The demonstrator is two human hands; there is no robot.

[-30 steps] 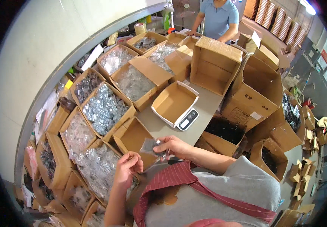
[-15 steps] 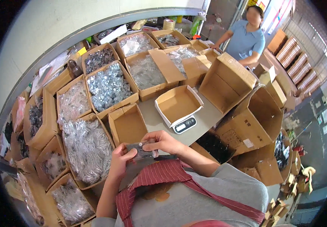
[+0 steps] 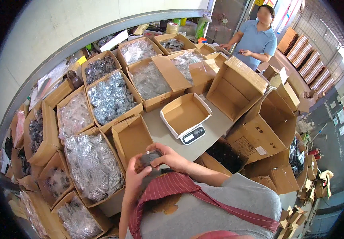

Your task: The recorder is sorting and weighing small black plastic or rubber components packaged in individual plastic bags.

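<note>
Close in front of my chest, both hands hold a small dark grey packet-like thing (image 3: 150, 158) with a pale round spot at its top; its exact kind I cannot make out. My left hand (image 3: 135, 170) grips its left side, thumb across the near face. On the other side my right hand (image 3: 168, 158) is closed on it with bent fingers. Just beyond the hands stands an open cardboard box (image 3: 134, 137) with a bare bottom. A shallow white-edged carton tray (image 3: 186, 112) sits on a small digital scale (image 3: 192, 134) farther off.
Open boxes crowd the left: one of bagged screws (image 3: 92, 167), one of shiny metal parts (image 3: 112, 97), one of clear bags (image 3: 150, 79). Large cartons (image 3: 273, 123) stand right. Across the table (image 3: 156, 119) is a person in a blue shirt (image 3: 257, 40).
The grey thing is bunched smaller, and my hands have come closer together around it. The person across has raised one hand from behind the box. The view has shifted slightly.
</note>
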